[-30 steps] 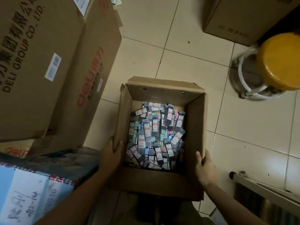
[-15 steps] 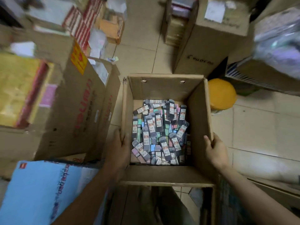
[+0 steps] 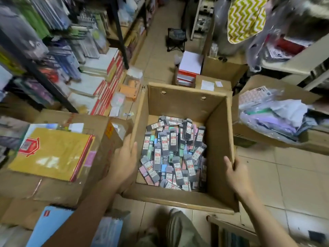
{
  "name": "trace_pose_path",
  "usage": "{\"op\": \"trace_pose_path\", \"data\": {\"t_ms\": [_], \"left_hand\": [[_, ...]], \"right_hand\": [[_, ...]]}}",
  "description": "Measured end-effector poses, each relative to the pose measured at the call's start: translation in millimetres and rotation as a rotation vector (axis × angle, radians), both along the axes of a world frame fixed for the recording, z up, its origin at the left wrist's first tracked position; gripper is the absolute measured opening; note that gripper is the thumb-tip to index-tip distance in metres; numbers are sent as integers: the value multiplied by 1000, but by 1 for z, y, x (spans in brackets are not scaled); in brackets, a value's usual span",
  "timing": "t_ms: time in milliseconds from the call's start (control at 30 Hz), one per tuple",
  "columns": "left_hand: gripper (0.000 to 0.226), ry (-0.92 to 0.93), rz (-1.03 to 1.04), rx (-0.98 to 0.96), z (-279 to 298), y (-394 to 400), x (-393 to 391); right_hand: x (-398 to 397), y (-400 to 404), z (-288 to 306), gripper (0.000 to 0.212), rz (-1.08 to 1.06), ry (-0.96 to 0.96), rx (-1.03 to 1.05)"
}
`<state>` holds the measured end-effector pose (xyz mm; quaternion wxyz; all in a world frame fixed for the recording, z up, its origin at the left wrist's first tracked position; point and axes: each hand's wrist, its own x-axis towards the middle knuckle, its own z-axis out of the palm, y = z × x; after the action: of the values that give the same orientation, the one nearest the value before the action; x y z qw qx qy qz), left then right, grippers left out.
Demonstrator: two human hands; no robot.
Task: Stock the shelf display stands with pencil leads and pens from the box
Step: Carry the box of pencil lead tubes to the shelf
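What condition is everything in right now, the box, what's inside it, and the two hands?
Cardboard box: open-topped, gripped on both sides.
Pencil lead packs: loose, jumbled across the box floor.
Left hand: holds the left wall.
Right hand: grips the right wall's rim.

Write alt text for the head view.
A person's left hand and right hand grip the sides of an open cardboard box of small pencil lead cases, held above a tiled floor in a cluttered stationery stockroom.
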<state>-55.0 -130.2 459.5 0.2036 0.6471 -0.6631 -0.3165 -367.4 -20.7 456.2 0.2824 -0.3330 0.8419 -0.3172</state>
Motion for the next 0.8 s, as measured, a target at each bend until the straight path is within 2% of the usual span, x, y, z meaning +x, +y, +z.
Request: {"op": "trace_pose_path", "data": {"t_ms": [300,433,733,800], "left_hand": [[43,24,78,87,15,-120,-56],[41,-67,153,48,20,-180,-71],[27,-134,260,-91,16,-365,-84],[34,-100,215,-58,6,-422,-84]], "right_hand": [[-60,-150,18,35,109,82,46],[-76,-230,30,34,189,71,40],[-86,-437,21,32,267,42,67],[-86,-485,12,32,241,38,78]]}}
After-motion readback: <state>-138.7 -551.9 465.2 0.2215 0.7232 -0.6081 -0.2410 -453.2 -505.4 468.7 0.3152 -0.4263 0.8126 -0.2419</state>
